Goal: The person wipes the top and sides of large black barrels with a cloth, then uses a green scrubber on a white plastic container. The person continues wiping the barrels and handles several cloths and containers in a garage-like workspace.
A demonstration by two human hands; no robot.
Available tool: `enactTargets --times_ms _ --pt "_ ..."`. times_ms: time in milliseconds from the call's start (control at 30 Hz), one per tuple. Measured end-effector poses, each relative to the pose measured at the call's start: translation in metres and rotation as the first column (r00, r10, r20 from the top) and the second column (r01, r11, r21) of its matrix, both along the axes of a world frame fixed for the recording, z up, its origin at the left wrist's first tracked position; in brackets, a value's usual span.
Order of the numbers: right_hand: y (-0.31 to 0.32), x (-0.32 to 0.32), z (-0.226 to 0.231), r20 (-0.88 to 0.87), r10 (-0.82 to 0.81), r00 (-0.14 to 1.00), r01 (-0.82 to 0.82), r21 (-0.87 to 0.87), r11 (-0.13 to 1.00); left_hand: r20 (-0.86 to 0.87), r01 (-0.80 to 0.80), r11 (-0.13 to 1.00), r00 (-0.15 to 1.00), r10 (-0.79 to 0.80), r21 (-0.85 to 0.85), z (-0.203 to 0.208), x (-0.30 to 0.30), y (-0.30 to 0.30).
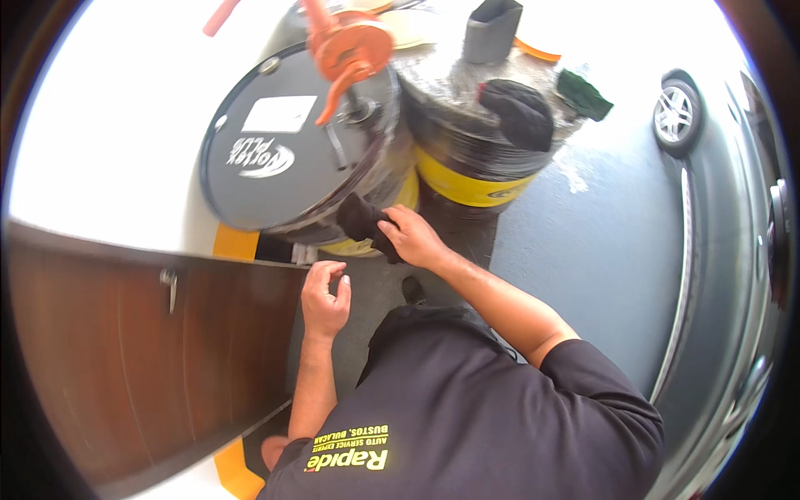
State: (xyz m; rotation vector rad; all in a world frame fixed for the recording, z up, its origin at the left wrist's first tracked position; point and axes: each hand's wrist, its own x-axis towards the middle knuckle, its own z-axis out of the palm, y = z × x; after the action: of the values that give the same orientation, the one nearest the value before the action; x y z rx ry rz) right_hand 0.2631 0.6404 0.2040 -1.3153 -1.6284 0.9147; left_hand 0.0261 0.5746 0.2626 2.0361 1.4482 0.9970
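Observation:
My right hand (414, 239) is closed on a bunched black cloth (363, 218), held against the near side of a dark drum (333, 187). To its left, my left hand (326, 297) is raised near the top edge of a brown cabinet (158, 350); its fingers are loosely bent, the thumb stands apart, and nothing shows in it. An orange hand pump (354, 50) with a curved spout is mounted on the drum's lid.
A second drum (471, 179), yellow-banded and plastic-wrapped, stands to the right. On it lie another black cloth (521, 112), a dark green cloth (583, 94) and a grey open container (492, 32). A car (725, 250) is parked at the right beside the grey floor (575, 275).

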Motion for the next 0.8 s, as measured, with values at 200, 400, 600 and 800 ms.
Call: enactTargets --times_ms 200,400,600,800 --pt "-0.048 0.140 0.015 -0.053 -0.342 0.938 0.338 -0.068 0.939 0.058 0.389 0.917 0.921 -0.385 -0.086 -0.021 0.105 0.065" --pt "-0.110 0.236 0.024 -0.455 -0.663 0.595 0.578 -0.331 0.746 0.024 0.627 0.779 0.779 -0.627 0.011 0.012 0.219 0.137" --pt "-0.101 0.284 0.043 -0.654 -0.618 0.436 0.572 -0.329 0.752 0.098 0.320 0.900 0.927 -0.362 0.297 0.072 0.326 0.262" --pt "-0.058 0.373 0.045 -0.604 -0.383 0.698 0.307 -0.230 0.923 0.076 0.144 0.937 0.981 -0.177 0.317 0.080 0.388 0.405"
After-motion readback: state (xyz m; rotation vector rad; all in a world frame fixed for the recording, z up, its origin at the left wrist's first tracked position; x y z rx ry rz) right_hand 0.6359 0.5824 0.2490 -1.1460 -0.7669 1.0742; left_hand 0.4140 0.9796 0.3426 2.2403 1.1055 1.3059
